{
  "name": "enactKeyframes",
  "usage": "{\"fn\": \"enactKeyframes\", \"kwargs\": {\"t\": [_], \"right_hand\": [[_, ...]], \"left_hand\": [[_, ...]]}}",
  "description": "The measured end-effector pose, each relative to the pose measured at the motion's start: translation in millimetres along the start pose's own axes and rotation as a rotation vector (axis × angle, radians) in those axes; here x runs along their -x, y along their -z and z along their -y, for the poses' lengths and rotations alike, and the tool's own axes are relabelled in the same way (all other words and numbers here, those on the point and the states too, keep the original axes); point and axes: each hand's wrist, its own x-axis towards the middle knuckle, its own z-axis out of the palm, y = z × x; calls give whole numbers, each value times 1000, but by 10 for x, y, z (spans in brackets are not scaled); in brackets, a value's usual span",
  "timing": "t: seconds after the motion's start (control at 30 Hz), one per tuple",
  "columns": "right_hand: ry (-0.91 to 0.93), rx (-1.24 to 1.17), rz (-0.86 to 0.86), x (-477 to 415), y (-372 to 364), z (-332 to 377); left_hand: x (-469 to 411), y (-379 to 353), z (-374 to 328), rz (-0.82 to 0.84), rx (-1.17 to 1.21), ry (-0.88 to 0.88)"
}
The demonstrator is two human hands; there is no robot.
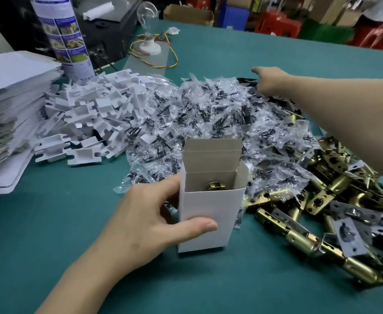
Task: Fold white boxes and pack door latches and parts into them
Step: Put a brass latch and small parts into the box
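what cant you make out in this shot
Head view:
- Right hand: its fingers are hidden behind the hand, so any grip is unclear.
- Latch in the white box: mostly hidden by the box walls.
- Bagged parts: too small and blurred to identify.
- Flat box stack: cut off by the left edge.

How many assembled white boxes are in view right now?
1. The white box is upright at front centre, top open, held by the left hand. The flat blanks stacked at left are unfolded; others may be hidden.
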Motion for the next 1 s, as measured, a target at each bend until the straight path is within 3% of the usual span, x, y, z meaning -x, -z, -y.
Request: {"fn": "enactKeyframes", "kwargs": {"t": [0.17, 0.37, 0.77, 1.0], "right_hand": [[-9, 16, -19, -210, -15, 63], [33, 41, 76, -431, -165, 159], [60, 170, -94, -359, -136, 87], [36, 22, -25, -378, -178, 48]], "left_hand": [[-6, 5, -5, 4, -31, 7], [-2, 33, -8, 30, 7, 38], [-18, 39, -50, 37, 3, 56], [-31, 41, -112, 45, -9, 75]]}}
